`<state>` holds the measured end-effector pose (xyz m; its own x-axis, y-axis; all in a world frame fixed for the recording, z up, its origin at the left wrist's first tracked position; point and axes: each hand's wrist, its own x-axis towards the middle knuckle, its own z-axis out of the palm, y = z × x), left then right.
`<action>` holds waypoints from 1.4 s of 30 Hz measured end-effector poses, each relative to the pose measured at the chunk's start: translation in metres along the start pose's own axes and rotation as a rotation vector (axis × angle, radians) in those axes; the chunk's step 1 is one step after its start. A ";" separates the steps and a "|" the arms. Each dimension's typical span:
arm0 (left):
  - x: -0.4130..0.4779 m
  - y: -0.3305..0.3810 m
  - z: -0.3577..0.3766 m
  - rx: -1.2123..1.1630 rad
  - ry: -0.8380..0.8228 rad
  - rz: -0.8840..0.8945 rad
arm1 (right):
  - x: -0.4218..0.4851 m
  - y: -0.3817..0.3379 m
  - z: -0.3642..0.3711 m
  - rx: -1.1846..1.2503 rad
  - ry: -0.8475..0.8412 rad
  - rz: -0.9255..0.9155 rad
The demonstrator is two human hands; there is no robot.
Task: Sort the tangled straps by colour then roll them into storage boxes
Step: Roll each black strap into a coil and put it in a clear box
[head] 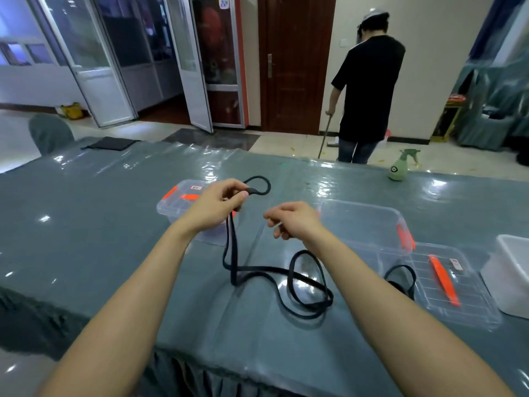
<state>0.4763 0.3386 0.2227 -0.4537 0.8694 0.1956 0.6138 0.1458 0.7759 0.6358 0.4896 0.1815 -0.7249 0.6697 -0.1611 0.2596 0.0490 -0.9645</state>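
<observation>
Left hand [217, 206] pinches black strap [255, 273] over glossy grey table [86, 224], right hand [294, 222] loosely curled

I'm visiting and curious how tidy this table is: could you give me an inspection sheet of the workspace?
Surface: table, grey cloth under shiny clear plastic.
Job's things: black strap looped on table; left box lidded; right box open, its lid beside it.
Clutter: spray bottle, white tub, dark mat.
Hands: left hand, fingers pinching strap's end loop; right hand holds nothing.
Cables: nothing seen.
Surroundings: person with mop, brown door, glass doors.
</observation>
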 end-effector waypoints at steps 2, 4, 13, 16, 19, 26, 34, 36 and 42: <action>0.003 0.012 -0.018 0.180 -0.015 0.027 | 0.005 0.001 0.001 -0.338 0.167 -0.157; 0.007 0.023 -0.037 0.340 -0.102 0.039 | 0.012 -0.010 0.002 -0.554 0.270 -0.455; 0.041 0.070 -0.091 0.271 0.097 0.223 | 0.034 -0.061 -0.004 -0.596 -0.132 -0.443; 0.062 0.097 -0.099 0.120 0.130 0.312 | 0.035 -0.096 -0.023 -0.358 0.026 -0.511; 0.085 0.134 -0.107 0.056 0.167 0.396 | 0.035 -0.144 -0.051 -0.286 0.066 -0.615; 0.126 0.200 -0.124 -0.173 0.255 0.510 | 0.020 -0.238 -0.108 -0.204 0.040 -0.701; 0.151 0.272 -0.158 -0.118 0.301 0.659 | 0.006 -0.342 -0.139 -0.090 -0.008 -0.825; 0.154 0.276 -0.162 -0.145 0.304 0.658 | 0.009 -0.353 -0.146 -0.063 -0.029 -0.811; 0.159 0.253 -0.143 -0.252 0.194 0.540 | 0.014 -0.351 -0.148 -0.061 0.034 -0.736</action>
<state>0.4672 0.4467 0.5356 -0.2454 0.6844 0.6866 0.6286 -0.4269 0.6501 0.6293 0.5914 0.5491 -0.7055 0.4697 0.5307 -0.2505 0.5352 -0.8067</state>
